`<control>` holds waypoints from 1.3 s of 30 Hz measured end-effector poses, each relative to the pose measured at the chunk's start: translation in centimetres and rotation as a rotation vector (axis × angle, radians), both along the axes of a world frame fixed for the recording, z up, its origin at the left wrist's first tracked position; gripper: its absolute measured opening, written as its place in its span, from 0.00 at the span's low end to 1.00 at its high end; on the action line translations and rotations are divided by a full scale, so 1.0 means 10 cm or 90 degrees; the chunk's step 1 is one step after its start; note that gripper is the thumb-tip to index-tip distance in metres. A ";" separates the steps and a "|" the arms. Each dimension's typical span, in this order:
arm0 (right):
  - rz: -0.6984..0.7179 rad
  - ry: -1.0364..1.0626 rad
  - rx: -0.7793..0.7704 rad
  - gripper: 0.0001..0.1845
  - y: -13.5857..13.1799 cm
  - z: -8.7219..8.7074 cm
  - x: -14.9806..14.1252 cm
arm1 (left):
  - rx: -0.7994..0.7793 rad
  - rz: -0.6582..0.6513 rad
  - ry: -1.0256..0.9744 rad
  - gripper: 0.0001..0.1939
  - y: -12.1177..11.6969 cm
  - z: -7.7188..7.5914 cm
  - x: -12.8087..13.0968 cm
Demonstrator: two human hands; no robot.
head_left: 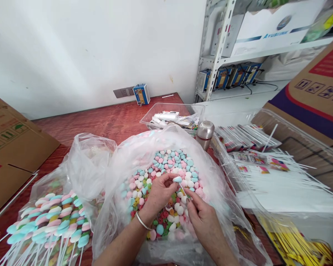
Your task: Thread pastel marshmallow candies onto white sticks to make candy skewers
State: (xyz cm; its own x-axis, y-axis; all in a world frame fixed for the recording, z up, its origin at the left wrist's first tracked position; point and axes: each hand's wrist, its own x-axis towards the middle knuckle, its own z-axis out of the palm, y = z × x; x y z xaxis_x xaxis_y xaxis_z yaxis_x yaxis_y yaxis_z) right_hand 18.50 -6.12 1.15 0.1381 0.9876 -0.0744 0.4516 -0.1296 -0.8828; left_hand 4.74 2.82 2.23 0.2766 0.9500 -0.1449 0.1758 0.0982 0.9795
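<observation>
While both hands work above the open plastic bag [108,210], the step in hand is judged to be the joining of 1 pale blue sweet [177,179] and 1 white stick [184,191]. The sweet is over the middle of the bag, at the upper end of the stick. The left hand [159,190] has its grip closed on the sweet; the right hand [201,212] has its grip pinched on the stick, lower down. Whether the tip has entered the sweet cannot be told. Any further push calls for a straight stick and light, even pressure, in my judgement, lest the sweet split or slip.

Loose sweets [188,162] lie directly beneath the fingers. Loose film rises around the work and could snag a wrist. On the bench [100,120], loaded sticks [58,218] lie at near left. Beyond the bag, on the far side, stand a clear tray [152,111] and a metal flask [205,133]. To the right, a clear bin [224,166] holds bare sticks [280,184]; its wall limits elbow room there.
</observation>
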 end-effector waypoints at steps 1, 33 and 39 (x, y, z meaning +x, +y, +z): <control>0.000 0.003 -0.003 0.27 -0.01 0.00 0.00 | 0.019 0.006 0.016 0.12 -0.03 -0.01 0.00; 0.095 -0.098 -0.010 0.13 -0.16 -0.16 -0.19 | 0.402 -0.036 0.521 0.10 -0.16 -0.19 -0.92; 0.142 -0.110 -0.028 0.13 -0.20 -0.16 -0.21 | 0.392 -0.068 0.521 0.07 -0.34 -0.22 -0.91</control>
